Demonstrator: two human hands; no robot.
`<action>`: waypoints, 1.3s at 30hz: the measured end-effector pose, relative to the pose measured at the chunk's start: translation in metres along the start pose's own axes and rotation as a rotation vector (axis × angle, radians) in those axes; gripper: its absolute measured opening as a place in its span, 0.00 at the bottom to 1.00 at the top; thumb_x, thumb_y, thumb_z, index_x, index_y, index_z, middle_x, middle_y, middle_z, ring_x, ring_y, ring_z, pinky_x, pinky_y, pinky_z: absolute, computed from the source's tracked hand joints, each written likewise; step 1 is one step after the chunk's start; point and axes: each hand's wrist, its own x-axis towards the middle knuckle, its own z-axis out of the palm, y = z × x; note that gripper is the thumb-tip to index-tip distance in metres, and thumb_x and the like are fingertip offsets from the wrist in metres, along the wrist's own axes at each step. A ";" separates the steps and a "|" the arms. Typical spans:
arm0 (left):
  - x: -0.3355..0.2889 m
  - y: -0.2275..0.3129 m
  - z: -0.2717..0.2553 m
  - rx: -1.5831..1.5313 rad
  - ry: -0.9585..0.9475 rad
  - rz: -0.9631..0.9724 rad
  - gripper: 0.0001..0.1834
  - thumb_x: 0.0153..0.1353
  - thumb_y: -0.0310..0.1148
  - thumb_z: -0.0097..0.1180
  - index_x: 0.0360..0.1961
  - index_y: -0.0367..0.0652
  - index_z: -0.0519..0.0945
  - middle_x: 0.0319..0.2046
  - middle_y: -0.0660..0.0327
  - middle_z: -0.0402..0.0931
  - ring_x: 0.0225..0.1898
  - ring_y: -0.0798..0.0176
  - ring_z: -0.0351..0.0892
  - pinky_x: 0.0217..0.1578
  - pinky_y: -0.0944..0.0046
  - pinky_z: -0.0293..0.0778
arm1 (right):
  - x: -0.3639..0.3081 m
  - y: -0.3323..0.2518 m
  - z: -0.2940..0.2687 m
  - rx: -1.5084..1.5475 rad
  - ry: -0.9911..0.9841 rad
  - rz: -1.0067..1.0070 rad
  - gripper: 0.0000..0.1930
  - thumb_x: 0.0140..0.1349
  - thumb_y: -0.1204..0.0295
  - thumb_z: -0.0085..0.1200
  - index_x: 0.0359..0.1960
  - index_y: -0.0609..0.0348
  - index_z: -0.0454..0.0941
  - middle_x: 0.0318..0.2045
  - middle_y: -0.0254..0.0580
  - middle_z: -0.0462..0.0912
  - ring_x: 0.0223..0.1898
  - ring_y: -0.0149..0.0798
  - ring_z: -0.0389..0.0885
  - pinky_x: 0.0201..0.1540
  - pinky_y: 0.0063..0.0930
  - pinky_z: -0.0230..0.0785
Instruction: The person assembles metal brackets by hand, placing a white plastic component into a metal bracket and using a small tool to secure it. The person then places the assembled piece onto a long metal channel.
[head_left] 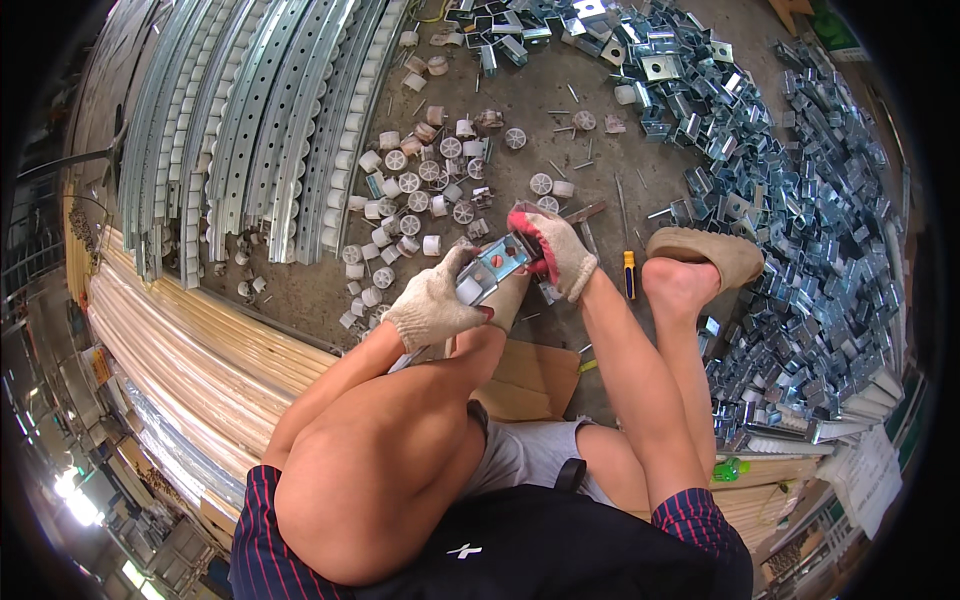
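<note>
My left hand (pixel 437 303), in a cream knit glove, is closed around the end of a metal roller track (pixel 482 284) with a white roller inside. A shiny bracket (pixel 508 255) with a hole sits at that end, tilted up and away from me. My right hand (pixel 556 250), in a cream glove with a red palm, is closed at the bracket's far end. A small dark part shows by its fingers, too hidden to name. The track's other end runs back under my left forearm. Near my right hand, a yellow and dark-blue screwdriver (pixel 630 272) lies on the floor.
Loose white rollers (pixel 430 170) lie scattered ahead. Long metal roller tracks (pixel 260 130) are laid out at the left, above bundled pale lengths (pixel 190 370). Metal brackets (pixel 800 230) are heaped along the right. A tan clog (pixel 715 250) is on my right foot; cardboard (pixel 530 380) lies beneath me.
</note>
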 end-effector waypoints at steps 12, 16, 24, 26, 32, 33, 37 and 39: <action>-0.003 0.005 -0.001 -0.009 -0.015 -0.022 0.48 0.46 0.40 0.77 0.68 0.45 0.68 0.52 0.43 0.84 0.53 0.42 0.86 0.55 0.50 0.79 | 0.009 -0.016 -0.006 0.224 -0.197 0.267 0.10 0.74 0.66 0.56 0.52 0.51 0.84 0.43 0.31 0.83 0.40 0.27 0.84 0.29 0.24 0.81; -0.002 0.001 0.002 -0.013 0.010 -0.020 0.46 0.46 0.39 0.76 0.68 0.43 0.70 0.49 0.43 0.85 0.52 0.42 0.86 0.54 0.50 0.80 | 0.006 -0.027 -0.007 -0.076 -0.281 0.094 0.10 0.74 0.66 0.56 0.50 0.52 0.83 0.43 0.32 0.83 0.45 0.27 0.84 0.40 0.26 0.82; -0.006 0.002 0.007 -0.023 0.006 -0.063 0.46 0.46 0.38 0.74 0.68 0.39 0.71 0.49 0.42 0.85 0.52 0.42 0.87 0.55 0.51 0.80 | -0.008 -0.043 0.017 0.036 -0.242 0.236 0.08 0.73 0.66 0.52 0.42 0.56 0.79 0.35 0.27 0.79 0.38 0.26 0.76 0.42 0.25 0.71; -0.005 0.001 0.009 -0.006 -0.004 -0.056 0.45 0.46 0.38 0.74 0.68 0.39 0.71 0.49 0.42 0.85 0.52 0.43 0.87 0.54 0.51 0.80 | -0.012 -0.038 0.022 -0.062 -0.214 0.150 0.08 0.74 0.66 0.51 0.41 0.55 0.79 0.34 0.26 0.78 0.35 0.25 0.74 0.38 0.23 0.69; -0.002 -0.006 0.015 -0.002 0.015 -0.008 0.44 0.47 0.39 0.73 0.67 0.43 0.72 0.48 0.43 0.86 0.50 0.42 0.87 0.53 0.51 0.80 | -0.015 -0.039 0.016 -0.100 -0.236 0.199 0.08 0.76 0.66 0.52 0.48 0.55 0.80 0.38 0.26 0.80 0.38 0.24 0.74 0.44 0.21 0.70; -0.002 -0.002 0.014 -0.022 -0.001 -0.049 0.44 0.47 0.39 0.73 0.67 0.43 0.72 0.47 0.43 0.85 0.50 0.42 0.87 0.53 0.51 0.80 | -0.022 -0.042 0.012 -0.011 -0.147 0.196 0.10 0.76 0.65 0.52 0.50 0.55 0.80 0.40 0.28 0.81 0.39 0.25 0.75 0.45 0.22 0.71; -0.002 0.003 0.003 -0.001 0.011 -0.166 0.44 0.46 0.40 0.73 0.67 0.44 0.72 0.47 0.44 0.85 0.48 0.42 0.86 0.53 0.51 0.79 | -0.044 -0.039 -0.028 -0.648 0.309 0.060 0.22 0.75 0.54 0.52 0.61 0.57 0.77 0.52 0.46 0.83 0.50 0.40 0.84 0.53 0.36 0.79; 0.001 -0.002 0.004 0.037 0.067 -0.121 0.44 0.45 0.41 0.73 0.67 0.44 0.73 0.47 0.44 0.85 0.48 0.43 0.86 0.54 0.51 0.79 | -0.067 -0.008 -0.039 -1.482 0.426 0.321 0.26 0.71 0.50 0.58 0.57 0.60 0.76 0.55 0.58 0.83 0.55 0.58 0.86 0.53 0.52 0.81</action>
